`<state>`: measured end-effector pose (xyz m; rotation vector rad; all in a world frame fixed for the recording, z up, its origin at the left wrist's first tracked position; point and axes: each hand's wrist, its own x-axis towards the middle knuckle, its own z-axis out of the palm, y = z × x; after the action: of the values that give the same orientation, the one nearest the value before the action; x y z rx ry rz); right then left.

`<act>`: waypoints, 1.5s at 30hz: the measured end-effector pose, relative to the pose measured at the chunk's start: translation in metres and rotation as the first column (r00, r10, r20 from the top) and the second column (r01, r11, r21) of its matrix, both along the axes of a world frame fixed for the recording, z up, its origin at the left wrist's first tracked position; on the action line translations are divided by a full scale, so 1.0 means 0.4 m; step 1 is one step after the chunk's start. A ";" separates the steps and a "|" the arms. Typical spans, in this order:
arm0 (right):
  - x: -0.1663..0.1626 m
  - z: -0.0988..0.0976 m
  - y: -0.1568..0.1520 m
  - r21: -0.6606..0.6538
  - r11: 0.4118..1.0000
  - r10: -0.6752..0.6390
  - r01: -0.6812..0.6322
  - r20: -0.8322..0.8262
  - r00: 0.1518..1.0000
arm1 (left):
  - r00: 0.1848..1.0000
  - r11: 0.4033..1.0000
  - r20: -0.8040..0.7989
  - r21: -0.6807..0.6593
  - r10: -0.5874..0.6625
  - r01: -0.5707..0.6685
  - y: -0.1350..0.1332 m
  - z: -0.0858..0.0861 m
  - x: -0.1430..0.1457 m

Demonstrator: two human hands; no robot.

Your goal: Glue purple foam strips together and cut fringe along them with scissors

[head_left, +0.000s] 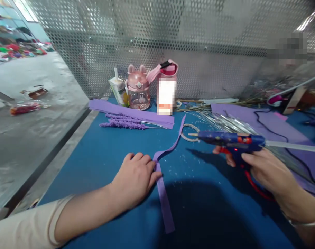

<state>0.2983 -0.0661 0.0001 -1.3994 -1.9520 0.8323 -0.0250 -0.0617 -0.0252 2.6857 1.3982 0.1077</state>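
Note:
A long purple paper strip [165,202] lies over the blue tabletop [116,148], its far part bent and twisted up to the right. My left hand [136,176] is closed on the strip near its middle, thumb and fingers on the bend. In my right hand [267,169] is a blue glue gun [224,137], raised above the table with its nozzle pointing left. A clear glue stick [294,146] sticks out of its back end. Beyond the nozzle lies a roll of tape [190,132]. Behind the left hand are purple fuzzy stems [124,121].
A stack of purple strips [136,112] lies at the back, before a drink carton [119,91], a pink bottle [138,88] and a pink-strapped bottle [169,71]. Silver wires [227,122] and a purple sheet [271,133] with a dark cord are at the right. A perforated metal panel [116,45] stands behind.

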 end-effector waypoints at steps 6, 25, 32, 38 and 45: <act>-0.005 -0.107 0.108 0.370 0.927 -0.234 0.065 0.433 0.871 | 0.983 0.997 0.167 -0.014 0.075 -0.074 0.049 -0.040 -0.014; -0.237 -0.002 0.031 0.261 0.965 -0.045 -0.033 0.285 0.957 | 0.716 0.890 0.614 -0.455 0.332 -0.022 0.097 -0.025 0.011; -0.290 -0.063 0.011 -0.143 0.983 0.133 -0.117 0.103 0.986 | 0.368 0.814 0.800 -0.557 0.474 0.162 0.089 -0.025 0.046; -0.307 -0.078 -0.006 0.146 0.975 0.134 -0.166 0.206 0.969 | 0.264 0.494 0.609 -0.777 0.748 0.390 0.054 -0.065 0.052; -0.322 -0.096 -0.018 0.202 0.954 0.167 -0.223 0.264 0.950 | 0.186 0.432 0.564 -0.772 0.805 0.466 0.042 -0.065 0.054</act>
<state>0.1695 -0.0735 -0.0381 -1.2309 -2.3237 0.5142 -0.0033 -0.0449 -0.0514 0.8489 0.8227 0.7428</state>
